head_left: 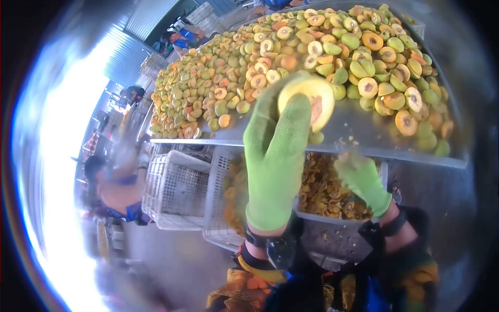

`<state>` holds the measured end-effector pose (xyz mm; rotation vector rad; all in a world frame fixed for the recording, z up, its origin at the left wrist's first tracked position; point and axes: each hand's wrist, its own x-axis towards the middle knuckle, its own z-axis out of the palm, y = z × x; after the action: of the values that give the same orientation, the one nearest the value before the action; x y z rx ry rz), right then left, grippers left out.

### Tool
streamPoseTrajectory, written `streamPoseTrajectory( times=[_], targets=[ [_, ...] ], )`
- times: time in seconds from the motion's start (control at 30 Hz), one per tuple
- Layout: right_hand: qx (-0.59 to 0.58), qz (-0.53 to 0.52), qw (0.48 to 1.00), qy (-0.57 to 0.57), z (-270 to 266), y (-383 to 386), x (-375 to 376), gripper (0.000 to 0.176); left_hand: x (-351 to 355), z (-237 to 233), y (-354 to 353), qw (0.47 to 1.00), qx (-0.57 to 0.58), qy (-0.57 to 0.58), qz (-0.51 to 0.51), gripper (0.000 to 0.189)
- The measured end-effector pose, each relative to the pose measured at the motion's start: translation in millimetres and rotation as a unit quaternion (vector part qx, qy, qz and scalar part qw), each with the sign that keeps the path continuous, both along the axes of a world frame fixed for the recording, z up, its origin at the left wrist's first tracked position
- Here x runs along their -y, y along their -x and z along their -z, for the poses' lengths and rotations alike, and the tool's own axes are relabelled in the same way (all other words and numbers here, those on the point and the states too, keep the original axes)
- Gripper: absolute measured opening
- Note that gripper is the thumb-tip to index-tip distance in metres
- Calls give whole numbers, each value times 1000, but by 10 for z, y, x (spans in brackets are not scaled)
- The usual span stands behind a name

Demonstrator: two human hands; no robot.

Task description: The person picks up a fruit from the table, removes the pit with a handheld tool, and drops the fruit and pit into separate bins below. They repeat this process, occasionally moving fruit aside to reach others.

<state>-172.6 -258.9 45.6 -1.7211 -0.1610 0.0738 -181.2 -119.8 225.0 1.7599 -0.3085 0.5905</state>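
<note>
My left hand [279, 151], in a green knit glove, grips a peach half [322, 101] above the table's front edge. The cut face of the half shows pale yellow flesh and a brownish centre. Lower and to the right, my right hand [362, 182] wears a matching glove and hovers over a crate [340, 219] with brown pits and scraps in it. Its fingers are curled in and somewhat blurred; whatever they may hold is hidden. Behind both hands, a large heap of halved peaches [234, 78] covers much of the metal table [358, 125].
White plastic crates [179, 190] stand below the table's edge on the left, one of them holding fruit. A person [122, 190] bends at the far left, blurred. Other people [184, 39] work beyond the heap. Bits of scrap lie on the floor [327, 239].
</note>
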Motion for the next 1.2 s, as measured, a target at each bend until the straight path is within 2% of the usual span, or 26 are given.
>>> streamPoseTrajectory(
  times=[0.03, 0.17, 0.2, 0.33, 0.43, 0.47, 0.5, 0.6, 0.63, 0.67, 0.8, 0.87, 0.97, 1.0, 1.07, 1.1, 1.13, 1.17, 1.2],
  targets=[
    [-200, 24, 973, -115, -124, 5, -31, 18, -4, -52, 54, 998, 25, 48, -25, 24],
    [-223, 37, 970, -94, -175, 40, -37, 17, -74, -212, 160, 989, 108, 103, -15, 28],
    [-169, 36, 983, -61, -111, 84, -38, 18, -81, -255, 209, 988, 130, 86, -22, 32],
    [-110, 29, 992, -59, -283, 330, 25, 21, -27, -358, 352, 972, 216, 88, -33, 39],
    [-79, 51, 996, -6, -841, 553, 83, 22, 88, -569, 666, 976, 176, 128, -4, 40],
    [-118, 67, 989, -51, -1053, 652, 95, 24, 95, -600, 718, 974, 180, 136, 0, 40],
    [-113, 73, 990, -44, -1087, 696, 138, 24, 96, -626, 755, 970, 212, 121, 3, 39],
    [-65, 111, 988, -83, -1064, 789, 290, 19, 93, -684, 881, 957, 270, 108, 10, 39],
    [-26, 117, 984, -133, -1032, 809, 355, 18, 96, -699, 932, 951, 292, 102, 9, 39],
    [13, 120, 976, -183, -1034, 842, 395, 18, 102, -724, 998, 950, 294, 106, 12, 39],
    [-15, 193, 972, -131, -1684, 1137, 279, 19, 101, -797, 1188, 953, 282, 111, -9, 37],
    [-26, 236, 958, -159, -1846, 1244, 224, 20, 101, -804, 1236, 953, 287, 92, -33, 36],
    [-6, 255, 952, -171, -1980, 1375, 142, 20, 104, -803, 1264, 951, 286, 118, -3, 35],
    [-2, 254, 952, -171, -1994, 1427, 117, 20, 88, -801, 1255, 951, 289, 105, -16, 34],
    [91, 217, 962, -139, -2000, 1537, 70, 24, 48, -818, 1263, 951, 292, 92, -31, 33],
    [93, 224, 961, -136, -2028, 1551, 45, 24, 38, -818, 1284, 959, 257, 118, -24, 32],
    [46, 199, 963, -174, -2073, 1567, 32, 24, 54, -807, 1287, 964, 218, 151, -9, 31],
    [0, 182, 961, -210, -2121, 1589, 67, 25, -34, -733, 1150, 934, 341, 25, -109, 29],
    [28, 183, 948, -260, -2184, 1618, 108, 27, 36, -837, 1279, 966, 206, 141, -66, 28]
  ],
)
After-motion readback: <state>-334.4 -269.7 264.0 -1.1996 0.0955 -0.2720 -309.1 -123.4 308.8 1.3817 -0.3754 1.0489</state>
